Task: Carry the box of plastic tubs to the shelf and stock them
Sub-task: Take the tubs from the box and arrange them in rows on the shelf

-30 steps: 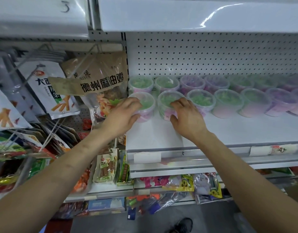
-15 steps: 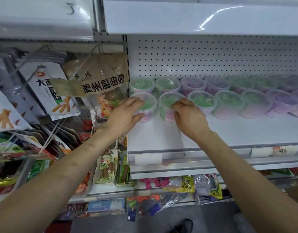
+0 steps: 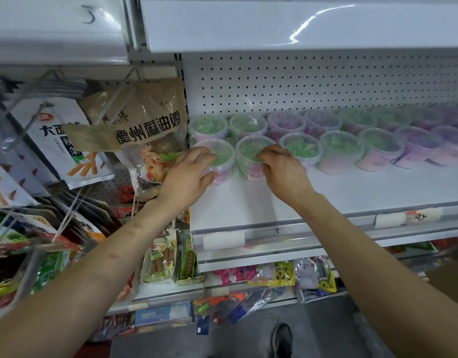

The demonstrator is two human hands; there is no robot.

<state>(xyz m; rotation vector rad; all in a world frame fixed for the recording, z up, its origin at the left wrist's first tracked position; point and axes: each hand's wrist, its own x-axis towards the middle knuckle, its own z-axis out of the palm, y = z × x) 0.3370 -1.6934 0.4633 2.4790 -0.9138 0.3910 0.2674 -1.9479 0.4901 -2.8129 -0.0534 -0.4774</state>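
The person's left hand [image 3: 186, 174] is gripping the corner tub [image 3: 224, 157], a round, clear plastic cup with a snap-on lid. Its fingers are curling over the near rim of the lid and the thumb is pressing the pale pink side wall. Just to the right of it, the right hand [image 3: 284, 174] is holding the second tub [image 3: 246, 153] in the same way, fingers hooking over the lid edge; its thumb is hidden, so the hold on the wall cannot be made out. Both tubs are standing upright on the white shelf [image 3: 351, 192], side by side and nearly touching, and both are showing green pieces through the glossy lids. A paper label is sitting on the second tub's wall below the right hand's fingers.

Beyond the fingers of both hands, a back row of tubs [image 3: 208, 125] is lining the perforated white back panel [image 3: 300, 81]. To the right of the right hand, the front row [image 3: 339, 148] is running on along the shelf, green-filled at first and then purple-filled tubs [image 3: 419, 143], blurring toward the edge. To the left of the left hand, a crinkled brown snack bag [image 3: 145, 120] is hanging from a wire hook, its clear window just beside the wrist. Below both wrists, a shiny price rail [image 3: 274, 231] is edging the shelf.
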